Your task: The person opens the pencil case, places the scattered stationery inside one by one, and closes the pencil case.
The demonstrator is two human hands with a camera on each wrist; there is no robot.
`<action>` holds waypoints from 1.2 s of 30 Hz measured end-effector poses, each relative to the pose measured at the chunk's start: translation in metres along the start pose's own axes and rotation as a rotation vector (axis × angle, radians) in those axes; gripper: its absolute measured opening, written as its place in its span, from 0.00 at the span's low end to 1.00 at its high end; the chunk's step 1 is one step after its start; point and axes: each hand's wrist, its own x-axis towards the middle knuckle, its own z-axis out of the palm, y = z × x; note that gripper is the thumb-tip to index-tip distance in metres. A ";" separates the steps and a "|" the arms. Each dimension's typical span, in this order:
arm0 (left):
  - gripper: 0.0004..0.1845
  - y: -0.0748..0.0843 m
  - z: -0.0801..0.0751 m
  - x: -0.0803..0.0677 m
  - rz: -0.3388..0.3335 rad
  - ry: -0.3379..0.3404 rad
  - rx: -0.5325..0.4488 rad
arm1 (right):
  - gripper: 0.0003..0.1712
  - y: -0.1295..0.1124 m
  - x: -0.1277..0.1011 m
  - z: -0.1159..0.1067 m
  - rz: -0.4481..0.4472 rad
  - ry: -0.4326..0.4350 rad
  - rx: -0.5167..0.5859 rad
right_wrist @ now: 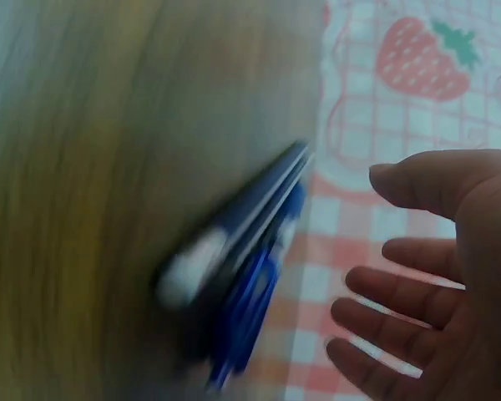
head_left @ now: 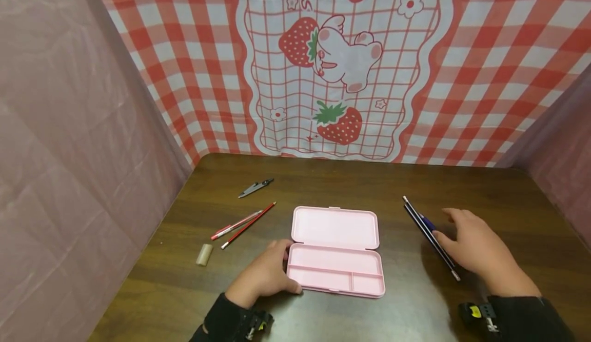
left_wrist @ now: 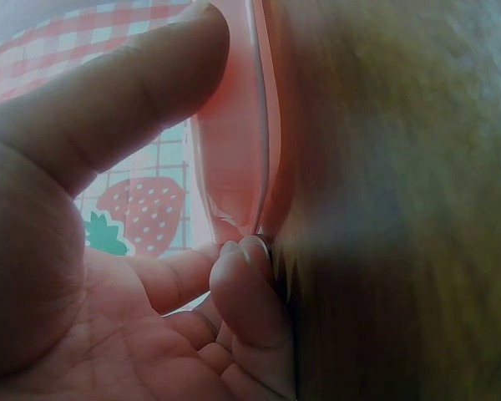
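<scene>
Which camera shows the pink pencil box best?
The head camera: the whole open pencil box shows, lid back. The left wrist camera shows only a blurry pink edge by the left hand. The right wrist camera shows none.

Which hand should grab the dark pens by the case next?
Likely right: the right hand is open, with the pens at its fingertips. The left hand rests against the case, across from the pens.

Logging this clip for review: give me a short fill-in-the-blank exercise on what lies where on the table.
1. The pink pencil case lies ____ on the table.
2. The left hand touches the case's ____ edge.
3. The right hand reaches for the dark pens with its fingers ____.
4. The eraser lies near the ____ pencil.

Missing words: open; left; spread; red
</scene>
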 end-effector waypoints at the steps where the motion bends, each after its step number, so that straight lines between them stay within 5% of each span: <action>1: 0.49 0.000 0.000 0.000 -0.004 -0.002 0.000 | 0.43 0.004 0.001 0.000 0.005 -0.010 -0.007; 14: 0.48 0.000 -0.002 0.002 -0.010 -0.016 0.012 | 0.21 0.020 0.007 0.004 0.024 -0.082 0.004; 36: 0.50 0.000 -0.002 0.001 -0.035 -0.034 0.009 | 0.17 0.015 0.014 0.012 0.129 -0.176 0.133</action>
